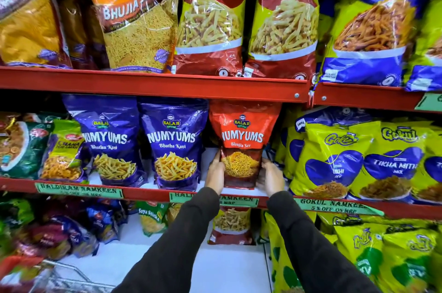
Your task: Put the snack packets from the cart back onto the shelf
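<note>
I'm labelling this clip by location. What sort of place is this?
Most likely a grocery shop's snack aisle: red shelves packed with namkeen packets, green discount labels on the shelf edges, and a wire cart at lower left.

Orange-red Numyums packet showing white lettering; two neighbouring packets showing purple. Shelf rails reading red, price labels green. Sleeves showing dark.

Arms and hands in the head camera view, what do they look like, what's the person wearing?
Both arms are covered to the wrist by plain dark, charcoal-black long sleeves of soft fabric, with no visible logo or pattern. The left hand and right hand are bare: no gloves, and no rings, watch or bracelet show.
</note>
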The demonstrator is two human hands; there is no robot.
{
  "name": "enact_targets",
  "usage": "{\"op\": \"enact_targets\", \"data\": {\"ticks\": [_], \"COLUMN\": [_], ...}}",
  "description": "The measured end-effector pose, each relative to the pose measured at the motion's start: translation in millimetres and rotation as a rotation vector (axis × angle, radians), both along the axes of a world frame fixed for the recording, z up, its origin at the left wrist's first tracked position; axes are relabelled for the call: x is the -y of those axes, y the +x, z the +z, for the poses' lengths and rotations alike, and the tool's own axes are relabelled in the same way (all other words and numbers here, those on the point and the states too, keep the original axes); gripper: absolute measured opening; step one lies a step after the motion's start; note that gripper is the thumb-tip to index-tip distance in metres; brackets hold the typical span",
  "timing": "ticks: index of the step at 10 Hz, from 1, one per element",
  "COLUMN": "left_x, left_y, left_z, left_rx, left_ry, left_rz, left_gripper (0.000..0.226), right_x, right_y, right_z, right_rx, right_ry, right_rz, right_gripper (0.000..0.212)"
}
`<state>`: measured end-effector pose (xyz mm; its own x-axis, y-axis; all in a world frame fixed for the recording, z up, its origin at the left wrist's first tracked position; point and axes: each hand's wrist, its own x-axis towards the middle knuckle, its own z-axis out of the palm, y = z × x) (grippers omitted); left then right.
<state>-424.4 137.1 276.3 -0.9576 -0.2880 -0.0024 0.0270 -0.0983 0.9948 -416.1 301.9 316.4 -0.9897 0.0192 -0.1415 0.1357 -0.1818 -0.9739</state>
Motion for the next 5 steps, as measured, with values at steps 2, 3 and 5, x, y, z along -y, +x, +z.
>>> {"op": "enact_targets", "data": {"ticks": [2,3,5], "left_x": [-14.8,-16.8,-20.8], "left_y": [64.3,75.2,84.9], "left_z": [33.6,39.5,39.7], "left_rx": [-0.003,-0.006,-0.011], "left_ry": [-0.105,-0.150,-0.315], "left_rz": [0.012,0.013,0.082], "left_gripper": [0.064,0.058,0.058], "right_x": [-9.9,-8.5,-13.9], "right_y": [35.9,43.0,41.9], "right_z": [5.9,8.0,6.6], "right_rx": [-0.144,-0.142,-0.129], "right_ry": [0.149,0.156,0.236], "right_rz": [-0.170,-0.127,0.001], "right_gripper": [0.033,0.033,0.021]}}
